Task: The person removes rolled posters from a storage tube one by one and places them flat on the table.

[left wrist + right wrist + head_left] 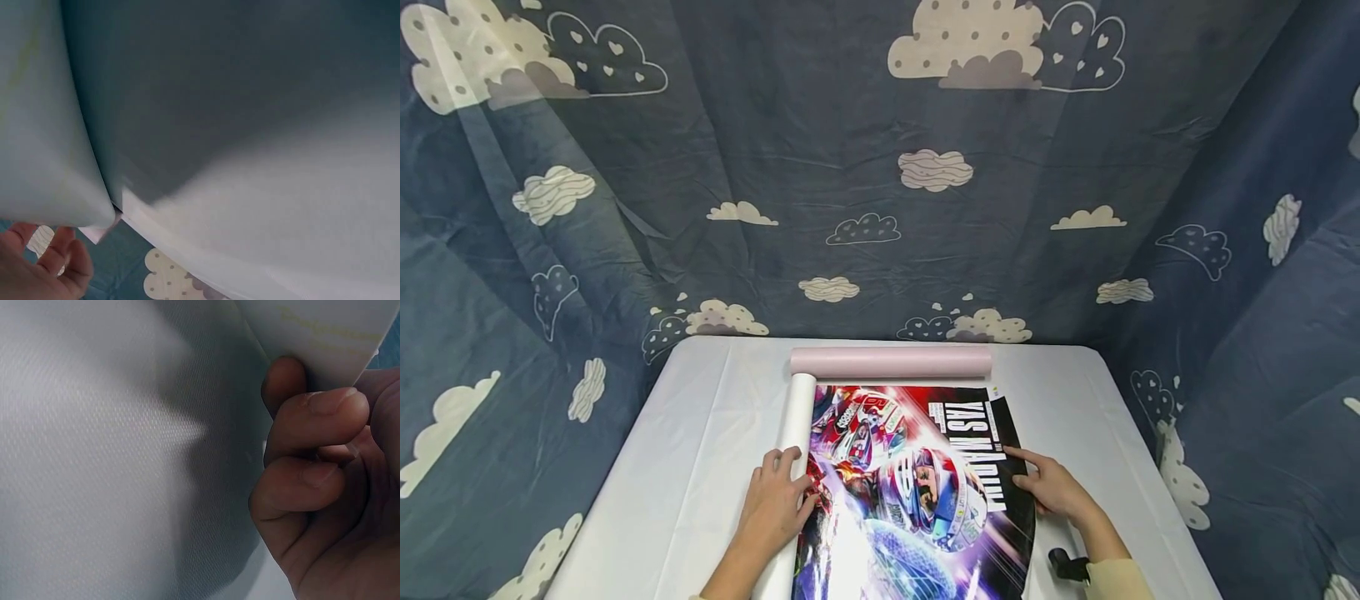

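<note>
A glossy poster (pixel 917 492) with racing helmets, bright streaks and white lettering on black lies part unrolled on the white table. Its left side is still a white roll (pixel 797 408). My left hand (pixel 772 504) holds that roll, fingers bent over it and thumb toward the printed face. In the left wrist view the left hand (pixel 44 269) shows bent fingers at the roll's lower end. At the poster's right edge, my right hand (pixel 1056 487) pinches the black border. The right wrist view shows the right hand (pixel 325 469) with curled fingers against the poster's white back (pixel 319 337).
A pale pink roll (pixel 891 362) lies crosswise at the back of the table, just beyond the poster. White cloth covers the table (pixel 692 442). Dark blue cloud-patterned curtains (pixel 820 150) hang behind and at both sides. A black device (pixel 1067 567) sits at the right wrist.
</note>
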A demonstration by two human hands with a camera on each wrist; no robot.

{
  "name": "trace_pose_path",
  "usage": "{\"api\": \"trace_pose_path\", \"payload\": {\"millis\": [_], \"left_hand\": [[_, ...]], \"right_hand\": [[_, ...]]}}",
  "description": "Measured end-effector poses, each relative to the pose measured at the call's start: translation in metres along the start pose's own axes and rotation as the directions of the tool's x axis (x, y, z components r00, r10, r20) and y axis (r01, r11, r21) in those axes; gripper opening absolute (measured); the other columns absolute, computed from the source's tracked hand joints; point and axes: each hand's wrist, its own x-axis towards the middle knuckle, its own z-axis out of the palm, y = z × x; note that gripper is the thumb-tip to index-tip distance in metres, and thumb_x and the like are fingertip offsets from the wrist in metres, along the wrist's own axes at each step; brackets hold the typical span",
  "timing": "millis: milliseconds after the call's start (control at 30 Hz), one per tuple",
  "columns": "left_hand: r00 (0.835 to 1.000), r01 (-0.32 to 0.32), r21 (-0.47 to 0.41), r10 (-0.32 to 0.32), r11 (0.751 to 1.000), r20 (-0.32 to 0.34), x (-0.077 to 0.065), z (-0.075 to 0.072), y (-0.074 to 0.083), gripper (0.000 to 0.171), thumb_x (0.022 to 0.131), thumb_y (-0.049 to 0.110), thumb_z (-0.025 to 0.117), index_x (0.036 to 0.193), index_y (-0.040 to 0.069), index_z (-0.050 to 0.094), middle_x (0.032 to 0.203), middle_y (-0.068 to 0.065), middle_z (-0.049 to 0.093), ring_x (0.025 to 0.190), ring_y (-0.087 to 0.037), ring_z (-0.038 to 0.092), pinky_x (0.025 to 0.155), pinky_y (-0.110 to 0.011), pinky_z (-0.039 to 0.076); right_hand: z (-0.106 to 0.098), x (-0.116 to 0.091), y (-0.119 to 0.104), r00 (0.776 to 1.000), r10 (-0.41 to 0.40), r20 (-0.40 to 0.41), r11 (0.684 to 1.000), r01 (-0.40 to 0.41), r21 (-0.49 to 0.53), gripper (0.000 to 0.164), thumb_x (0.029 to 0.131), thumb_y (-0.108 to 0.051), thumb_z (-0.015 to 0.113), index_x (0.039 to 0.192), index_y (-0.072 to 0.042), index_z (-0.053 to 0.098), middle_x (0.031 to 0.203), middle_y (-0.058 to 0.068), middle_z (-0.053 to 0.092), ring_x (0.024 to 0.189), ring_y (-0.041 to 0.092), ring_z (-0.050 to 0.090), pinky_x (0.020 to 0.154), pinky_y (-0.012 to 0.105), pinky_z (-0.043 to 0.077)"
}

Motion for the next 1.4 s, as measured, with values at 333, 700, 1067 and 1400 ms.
{"api": "trace_pose_path", "payload": {"millis": [333,700,1067,1400], "left_hand": [[0.996,0.089,-0.019,-0.089,0.996,-0.014,0.000,-0.007,-0.013,0.031,0.079,0.037,0.091,0.090,0.017,0.070,0.134,-0.021,0.056,0.112,-0.042,0.056,0.075,-0.048,0.056],[0.990,0.098,0.001,-0.097,0.995,-0.101,-0.002,-0.008,-0.026,0.023,0.077,0.013,0.082,0.098,0.019,0.075,0.140,-0.023,0.056,0.111,-0.043,0.057,0.066,-0.044,0.048],[1.000,-0.004,0.032,0.003,0.999,0.022,-0.010,-0.009,-0.032,0.011,0.088,0.016,0.075,0.095,0.020,0.082,0.151,-0.005,0.064,0.142,-0.040,0.052,0.082,-0.051,0.053],[0.994,0.098,0.009,-0.099,0.995,0.038,-0.014,-0.015,-0.040,0.016,0.088,0.028,0.079,0.082,0.017,0.070,0.144,-0.010,0.065,0.137,-0.043,0.055,0.080,-0.053,0.054]], "right_hand": [[0.001,0.002,-0.002,1.000,-0.013,-0.018,1.000,0.013,-0.014,0.058,0.100,-0.007,0.065,0.156,-0.007,0.052,0.057,0.002,0.057,0.038,0.010,0.043,0.042,0.026,0.037],[0.000,0.001,-0.002,1.000,-0.023,-0.015,0.999,0.023,-0.023,0.058,0.099,-0.006,0.065,0.155,-0.006,0.051,0.057,0.001,0.056,0.038,0.010,0.043,0.043,0.025,0.037],[-0.003,-0.005,0.001,1.000,-0.023,-0.007,0.999,0.023,-0.039,0.058,0.099,-0.006,0.065,0.155,-0.004,0.052,0.057,0.002,0.058,0.037,0.010,0.043,0.043,0.026,0.036],[-0.008,-0.007,0.007,0.999,-0.040,-0.008,0.999,0.040,-0.034,0.058,0.099,-0.005,0.065,0.155,-0.004,0.052,0.055,0.001,0.055,0.037,0.009,0.043,0.042,0.026,0.036]]}}
